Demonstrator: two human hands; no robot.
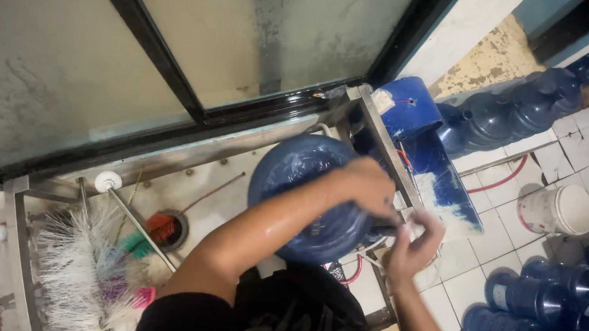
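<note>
jug (306, 192): big blue water jug, lying tipped over the steel wash station (380, 136), its round base toward the camera; its long axis runs away from the person, down toward the basin.
jug's place: right end of the station, against the steel frame edge, just left of the tiled floor (461, 263).
left hand (365, 184): reaches across the jug from the lower left, forearm lying over the base, fingers curled down over the jug's right rim; it reads as clamped on the jug.
right hand (412, 245): comes up from below right, just beside the jug's lower right edge, fingers bent around something small and pale; whether it really pinches it or only touches cannot be told, the spot is blurred.
nearer hand: both sit at the jug's right side, the left on top of it, the right just below and a little outside.
arms: left forearm wet and stretched diagonally; right forearm short in view, wrist bent upward.
brushes (82, 269): a white bristle roller and coloured brushes on the station's left, well apart from both hands.
bucket (557, 210): white, on the floor to the right.
other jugs (538, 298): dark blue, standing at lower right; more lie stacked at upper right.
window (181, 50): clouded glass behind the station.
</note>
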